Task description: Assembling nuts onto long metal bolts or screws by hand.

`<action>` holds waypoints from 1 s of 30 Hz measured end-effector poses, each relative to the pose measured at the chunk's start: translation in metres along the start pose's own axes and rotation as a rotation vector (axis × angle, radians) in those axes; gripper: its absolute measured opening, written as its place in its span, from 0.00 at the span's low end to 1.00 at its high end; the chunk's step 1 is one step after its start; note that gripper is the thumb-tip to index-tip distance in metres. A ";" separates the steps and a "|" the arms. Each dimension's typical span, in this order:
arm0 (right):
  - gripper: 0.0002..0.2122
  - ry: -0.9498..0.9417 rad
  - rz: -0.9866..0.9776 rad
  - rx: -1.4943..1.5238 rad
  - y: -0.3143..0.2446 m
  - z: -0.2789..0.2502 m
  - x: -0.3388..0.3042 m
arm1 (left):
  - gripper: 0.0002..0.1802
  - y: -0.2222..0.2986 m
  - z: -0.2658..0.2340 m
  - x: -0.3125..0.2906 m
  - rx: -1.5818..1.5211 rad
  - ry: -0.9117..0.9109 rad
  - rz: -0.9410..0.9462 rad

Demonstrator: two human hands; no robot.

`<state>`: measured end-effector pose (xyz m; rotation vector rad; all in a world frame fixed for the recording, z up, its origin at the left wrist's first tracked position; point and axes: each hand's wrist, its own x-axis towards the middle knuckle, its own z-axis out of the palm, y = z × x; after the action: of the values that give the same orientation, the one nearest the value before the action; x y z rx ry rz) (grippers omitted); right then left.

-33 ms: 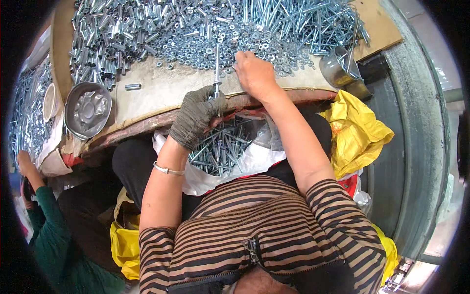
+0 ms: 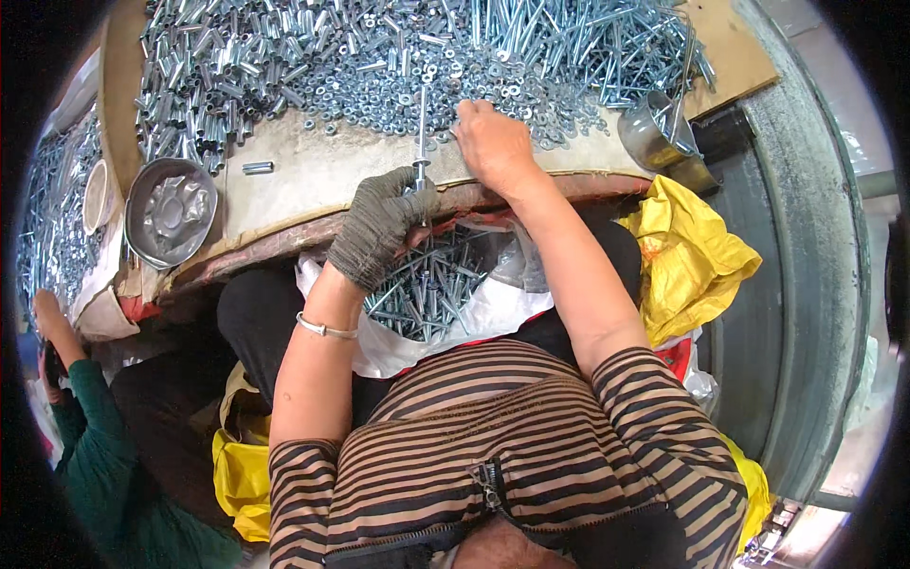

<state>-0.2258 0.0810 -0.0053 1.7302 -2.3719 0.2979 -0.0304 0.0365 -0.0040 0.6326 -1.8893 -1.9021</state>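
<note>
My left hand (image 2: 379,228), in a grey knit glove, is closed around a metal bolt (image 2: 423,123) with a washer and a sleeve on it. The bolt's long bare shank points away from me, over the table's near edge. To its right, my bare right hand (image 2: 495,147) is curled at the near edge of a heap of washers and nuts (image 2: 379,100). Its fingertips are bunched together, and whatever they hold is hidden. Below my hands, a white bag (image 2: 507,308) in my lap contains many bolts (image 2: 427,294).
Metal sleeves (image 2: 190,85) lie heaped at far left, long bolts (image 2: 569,47) at far right. A metal bowl (image 2: 137,232) and a loose sleeve (image 2: 257,168) sit left; a metal cup (image 2: 654,133) stands right. Yellow sacks (image 2: 697,251) flank me. A co-worker's hand (image 2: 49,313) is at left.
</note>
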 end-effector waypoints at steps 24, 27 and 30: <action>0.05 0.144 0.194 1.700 0.015 -0.038 -0.025 | 0.10 0.012 0.009 -0.007 0.142 -0.240 -0.156; 0.05 0.127 0.163 1.681 0.011 -0.035 -0.024 | 0.12 0.001 0.011 -0.006 0.072 -0.252 -0.110; 0.05 0.165 0.153 1.706 0.008 -0.034 -0.024 | 0.16 0.000 0.011 -0.006 0.023 -0.222 -0.057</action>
<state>-0.2253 0.1151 0.0204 1.5720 -1.9260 2.8788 -0.0318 0.0488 -0.0037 0.5046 -2.0497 -2.0633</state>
